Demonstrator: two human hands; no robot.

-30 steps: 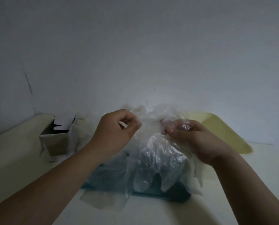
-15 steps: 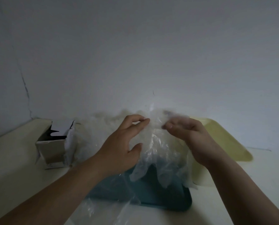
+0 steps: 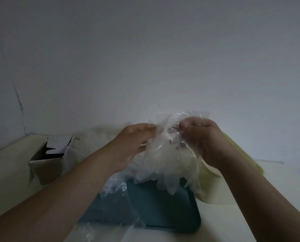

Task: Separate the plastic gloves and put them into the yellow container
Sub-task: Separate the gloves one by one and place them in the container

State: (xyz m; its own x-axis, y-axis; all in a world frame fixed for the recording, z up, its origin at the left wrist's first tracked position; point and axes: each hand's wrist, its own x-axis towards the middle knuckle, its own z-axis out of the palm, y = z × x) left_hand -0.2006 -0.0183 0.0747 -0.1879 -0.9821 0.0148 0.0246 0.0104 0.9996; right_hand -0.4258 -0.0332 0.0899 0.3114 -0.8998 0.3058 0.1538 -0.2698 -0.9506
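So I've got a bunch of thin clear plastic gloves (image 3: 170, 158) held up in the air above the dark teal plastic tray (image 3: 163, 206), glove fingers dangling down. My left hand (image 3: 135, 145) is pinching the top edge on its side, my right hand (image 3: 203, 138) has its grip clamped on the other side of the cuffs, thumb on top. Looks like I'm about to peel one layer off.

Main worry: this film clings, so two or three could come off as one and I wouldn't notice in this dim light. Pull too hard and a cuff could tear. The pale yellow container (image 3: 240, 154) sits just behind my right wrist, half hidden, so a loose glove might drift and land on the tray or the cream tabletop (image 3: 7, 168) instead. There's also loose clear wrap (image 3: 114, 191) draped over the tray's left side, easy to grab by mistake. The open cardboard box (image 3: 46, 165) on the left is well out of the way.
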